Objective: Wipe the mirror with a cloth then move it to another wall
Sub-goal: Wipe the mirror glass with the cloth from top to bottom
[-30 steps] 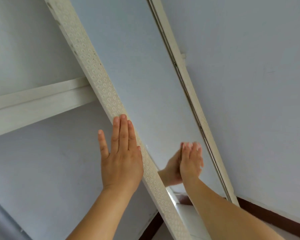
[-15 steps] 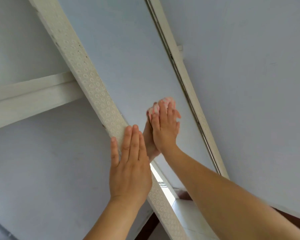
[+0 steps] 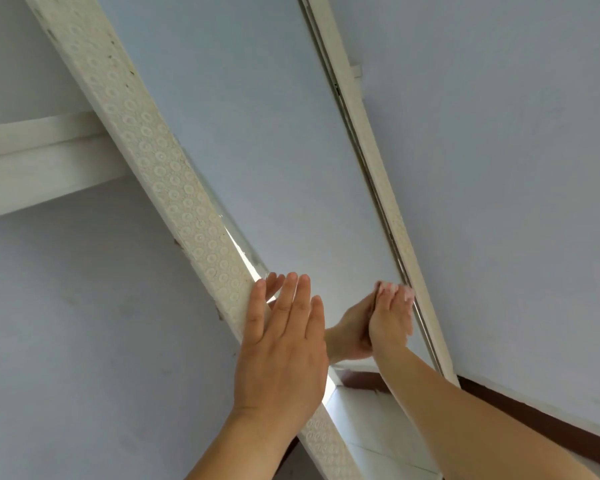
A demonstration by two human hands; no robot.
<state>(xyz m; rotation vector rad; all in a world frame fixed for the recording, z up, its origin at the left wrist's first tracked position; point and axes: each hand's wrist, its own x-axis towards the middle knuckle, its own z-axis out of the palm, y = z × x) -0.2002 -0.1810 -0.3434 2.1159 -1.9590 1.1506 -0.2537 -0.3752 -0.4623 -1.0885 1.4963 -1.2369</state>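
Note:
A tall mirror (image 3: 267, 140) in a cream frame patterned with small rings leans against the pale wall and runs diagonally across the view. My left hand (image 3: 281, 341) lies flat with straight fingers on the frame's left rail (image 3: 174, 192), fingertips reaching the glass. My right hand (image 3: 390, 320) presses a pink cloth (image 3: 394, 291) flat against the glass close to the right rail (image 3: 388, 199). Only the cloth's top edge shows above my fingertips. The glass reflects my right hand.
A white horizontal moulding (image 3: 39, 164) crosses the wall behind the mirror on the left. A dark brown skirting board (image 3: 534, 420) runs along the wall at the lower right. White floor tiles (image 3: 371, 420) show in the mirror's lower part.
My right hand with the cloth has slid from the middle of the glass down and right to the right rail. My left hand stays flat on the left rail.

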